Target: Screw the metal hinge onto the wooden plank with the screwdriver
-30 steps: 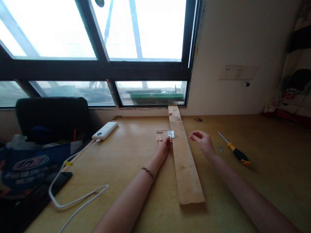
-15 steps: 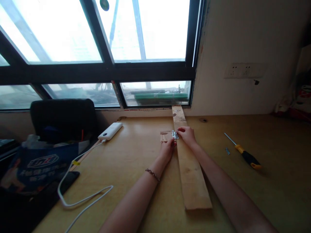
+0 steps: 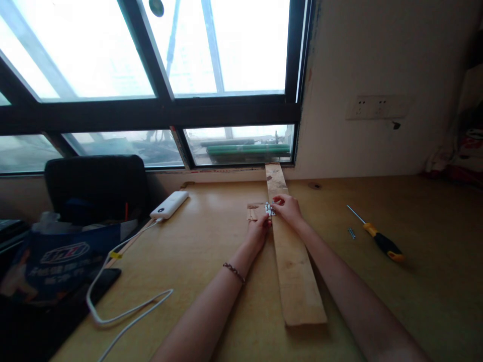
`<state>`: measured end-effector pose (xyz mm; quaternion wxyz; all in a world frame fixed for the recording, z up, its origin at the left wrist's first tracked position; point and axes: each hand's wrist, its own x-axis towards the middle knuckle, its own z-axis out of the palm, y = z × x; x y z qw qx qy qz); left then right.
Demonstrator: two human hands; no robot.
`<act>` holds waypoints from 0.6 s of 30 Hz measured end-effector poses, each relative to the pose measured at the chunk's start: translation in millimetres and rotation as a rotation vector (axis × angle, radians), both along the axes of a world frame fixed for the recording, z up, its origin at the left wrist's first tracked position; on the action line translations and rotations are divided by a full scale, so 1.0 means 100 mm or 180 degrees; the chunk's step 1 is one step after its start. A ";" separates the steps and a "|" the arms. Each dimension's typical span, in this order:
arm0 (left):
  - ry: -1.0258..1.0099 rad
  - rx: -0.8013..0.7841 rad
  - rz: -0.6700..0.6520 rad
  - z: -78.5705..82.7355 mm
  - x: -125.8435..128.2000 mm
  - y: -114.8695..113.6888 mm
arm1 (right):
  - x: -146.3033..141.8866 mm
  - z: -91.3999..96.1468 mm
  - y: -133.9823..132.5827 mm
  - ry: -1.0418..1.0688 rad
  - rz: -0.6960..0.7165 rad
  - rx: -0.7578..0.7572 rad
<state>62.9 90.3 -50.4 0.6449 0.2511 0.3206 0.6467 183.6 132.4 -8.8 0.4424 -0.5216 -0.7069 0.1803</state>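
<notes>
The metal hinge [image 3: 268, 208] bridged the small wooden piece [image 3: 254, 211] and long board [image 3: 300, 271], held by the left hand [image 3: 258, 231], apparently for steadiness, while the right hand [image 3: 288, 207] reached its right side, any grip indiscernible.

On the bench [image 3: 211, 231], a board [image 3: 300, 271] runs from six to twelve o'clock. From the hinge [image 3: 268, 210] at its nine o'clock edge: a wood piece [image 3: 254, 212] and, farther, a power bank [image 3: 169, 205] at nine; screws [image 3: 351, 233], then a screwdriver [image 3: 377, 239], between three and four.
</notes>
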 end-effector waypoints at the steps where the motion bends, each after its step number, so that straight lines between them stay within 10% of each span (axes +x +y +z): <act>1: 0.0001 0.0015 0.0015 0.01 0.00 0.00 | 0.02 0.02 -0.01 -0.0018 0.0175 0.0040; 6: 0.0068 0.0141 0.0007 0.02 0.00 -0.02 | 0.07 0.09 -0.08 -0.0634 0.0919 0.0169; 18: 0.0171 0.0250 0.0028 0.04 -0.01 -0.03 | 0.03 0.08 -0.09 -0.0952 0.0777 0.0025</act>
